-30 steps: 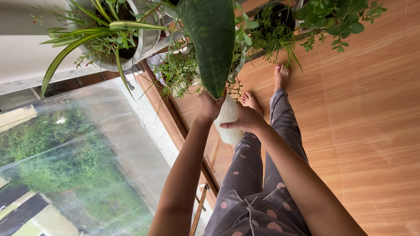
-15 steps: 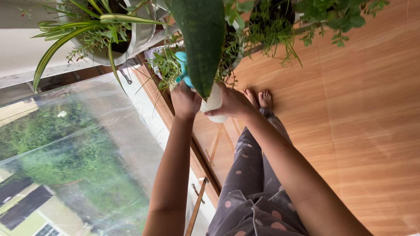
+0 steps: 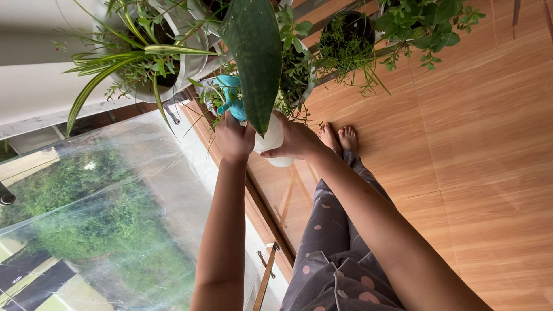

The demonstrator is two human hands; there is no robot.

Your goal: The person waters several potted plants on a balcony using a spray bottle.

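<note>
Fingers of the left hand (image 3: 233,138) are being wrapped around the blue plastic sprayer top (image 3: 231,98); the white round plastic bottle (image 3: 271,141) is being gripped by the right hand (image 3: 296,141), under a big green leaf (image 3: 253,57).

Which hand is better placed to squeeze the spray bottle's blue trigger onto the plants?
Left. The left hand is at the blue trigger head; the right hand cups the white spray bottle body.

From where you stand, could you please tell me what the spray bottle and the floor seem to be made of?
Spray bottle: probably plastic, a milky translucent body with a smooth turquoise trigger head. Floor: wood or wood-look laminate, with orange-brown grain, plank seams and a soft sheen.
</note>
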